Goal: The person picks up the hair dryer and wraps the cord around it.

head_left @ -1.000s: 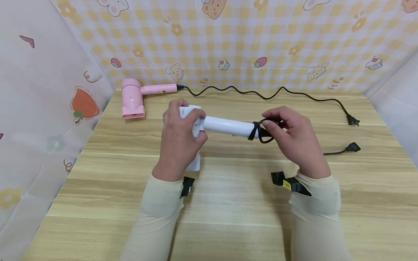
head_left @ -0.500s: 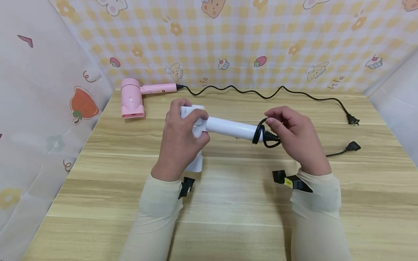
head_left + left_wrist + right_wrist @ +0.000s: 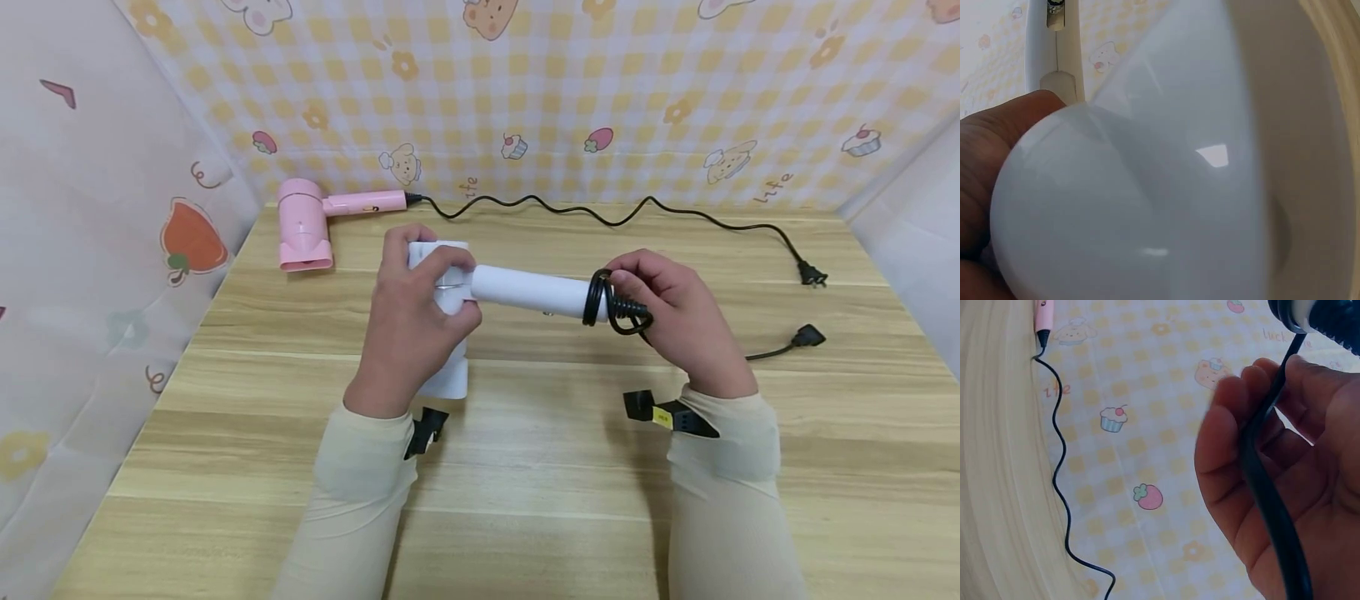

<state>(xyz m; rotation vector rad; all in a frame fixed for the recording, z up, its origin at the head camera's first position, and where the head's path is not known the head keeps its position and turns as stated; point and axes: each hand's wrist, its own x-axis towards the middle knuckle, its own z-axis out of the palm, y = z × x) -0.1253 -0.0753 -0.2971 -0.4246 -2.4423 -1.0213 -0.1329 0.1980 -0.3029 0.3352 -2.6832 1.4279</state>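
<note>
A white hair dryer (image 3: 528, 288) is held above the table in the head view, its handle pointing right. My left hand (image 3: 408, 317) grips its head from above, with fingers and thumb curled around it. The white nozzle end (image 3: 1197, 187) fills much of the left wrist view. Black cord (image 3: 595, 298) is looped around the handle's end, beside the ribbed cable sleeve (image 3: 628, 307). My right hand (image 3: 678, 321) pinches the cord next to these loops. In the right wrist view, the cord (image 3: 1272, 500) runs across the palm. The dryer's plug (image 3: 808, 336) lies on the table to the right.
A pink hair dryer (image 3: 305, 225) lies at the back left of the wooden table (image 3: 525, 500). Its wavy black cord (image 3: 536, 201) stretches along the back to a plug (image 3: 812, 274). Behind stands a yellow checked cloth (image 3: 555, 92).
My right hand has carried the cord around the handle's end, and the loops there now sit closer together. The white hair dryer has shifted slightly right. The pink one has stayed put.
</note>
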